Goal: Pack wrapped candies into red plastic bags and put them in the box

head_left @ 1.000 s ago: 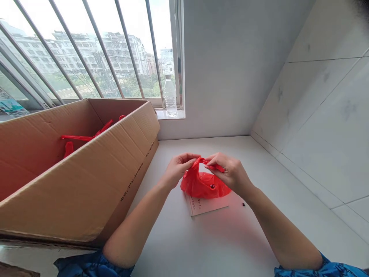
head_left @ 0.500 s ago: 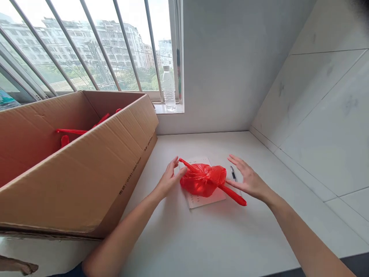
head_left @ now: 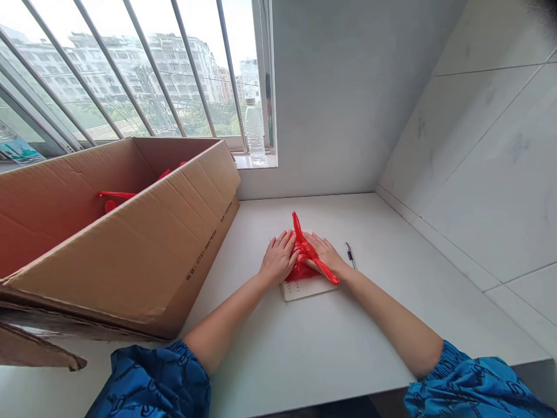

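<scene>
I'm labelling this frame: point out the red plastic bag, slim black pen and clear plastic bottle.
Red plastic bag (head_left: 307, 250), head view: gathered middle.
Slim black pen (head_left: 350, 255), head view: barrel.
Clear plastic bottle (head_left: 255, 134), head view: body.

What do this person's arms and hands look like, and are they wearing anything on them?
The left hand and right hand are bare, with no gloves on, and no watch or bracelet shows. The forearms are uncovered too. The left sleeve and right sleeve are blue with dark, line-like markings, loose and puffy, gathered into snug cuffs near the elbows.
</scene>
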`<state>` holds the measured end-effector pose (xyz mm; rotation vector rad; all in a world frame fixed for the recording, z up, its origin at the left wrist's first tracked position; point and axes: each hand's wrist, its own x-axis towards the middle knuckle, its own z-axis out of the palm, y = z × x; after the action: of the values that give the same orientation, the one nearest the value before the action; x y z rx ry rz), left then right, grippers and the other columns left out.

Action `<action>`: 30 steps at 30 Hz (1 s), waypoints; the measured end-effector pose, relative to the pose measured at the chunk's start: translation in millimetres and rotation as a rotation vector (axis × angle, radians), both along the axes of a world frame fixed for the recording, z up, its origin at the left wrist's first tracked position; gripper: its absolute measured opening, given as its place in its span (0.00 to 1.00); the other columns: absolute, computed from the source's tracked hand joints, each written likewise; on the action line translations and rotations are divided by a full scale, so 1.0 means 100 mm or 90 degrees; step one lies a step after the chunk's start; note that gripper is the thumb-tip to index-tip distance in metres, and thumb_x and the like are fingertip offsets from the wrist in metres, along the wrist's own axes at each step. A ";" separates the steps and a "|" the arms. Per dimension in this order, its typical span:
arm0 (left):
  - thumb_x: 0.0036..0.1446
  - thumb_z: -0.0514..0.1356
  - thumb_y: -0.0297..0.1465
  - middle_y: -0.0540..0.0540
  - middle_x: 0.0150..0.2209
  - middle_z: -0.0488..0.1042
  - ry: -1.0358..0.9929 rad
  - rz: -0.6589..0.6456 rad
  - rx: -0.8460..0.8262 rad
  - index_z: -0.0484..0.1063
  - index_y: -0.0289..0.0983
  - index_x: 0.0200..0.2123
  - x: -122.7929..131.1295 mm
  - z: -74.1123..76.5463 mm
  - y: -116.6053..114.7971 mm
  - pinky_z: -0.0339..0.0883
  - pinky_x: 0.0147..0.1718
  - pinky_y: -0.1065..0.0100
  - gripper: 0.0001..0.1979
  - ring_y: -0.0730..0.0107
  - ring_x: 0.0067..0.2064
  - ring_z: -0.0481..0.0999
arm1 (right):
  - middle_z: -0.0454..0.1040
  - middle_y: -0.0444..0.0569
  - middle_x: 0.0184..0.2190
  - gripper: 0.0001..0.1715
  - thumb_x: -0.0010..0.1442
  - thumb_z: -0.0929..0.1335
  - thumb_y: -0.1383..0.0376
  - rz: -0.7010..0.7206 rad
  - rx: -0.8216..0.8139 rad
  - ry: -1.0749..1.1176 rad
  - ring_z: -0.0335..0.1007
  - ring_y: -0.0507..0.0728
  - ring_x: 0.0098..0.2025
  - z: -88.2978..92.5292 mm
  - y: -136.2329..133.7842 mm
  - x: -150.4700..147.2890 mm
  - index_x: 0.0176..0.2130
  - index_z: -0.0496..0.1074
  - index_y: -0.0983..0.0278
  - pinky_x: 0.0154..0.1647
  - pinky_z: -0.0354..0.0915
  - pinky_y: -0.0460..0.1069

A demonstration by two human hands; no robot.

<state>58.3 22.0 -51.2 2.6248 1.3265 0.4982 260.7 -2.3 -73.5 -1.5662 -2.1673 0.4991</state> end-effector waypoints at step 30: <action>0.62 0.58 0.49 0.44 0.46 0.76 -0.509 -0.065 -0.354 0.70 0.39 0.52 -0.09 0.70 -0.66 0.69 0.44 0.66 0.23 0.63 0.46 0.75 | 0.79 0.47 0.36 0.21 0.65 0.65 0.48 0.053 0.000 0.623 0.75 0.59 0.43 0.73 -0.72 0.07 0.39 0.77 0.61 0.45 0.69 0.52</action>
<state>49.4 -43.8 18.9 1.7319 0.8821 0.8809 267.8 -73.8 -0.6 -0.9052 -1.4507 1.0235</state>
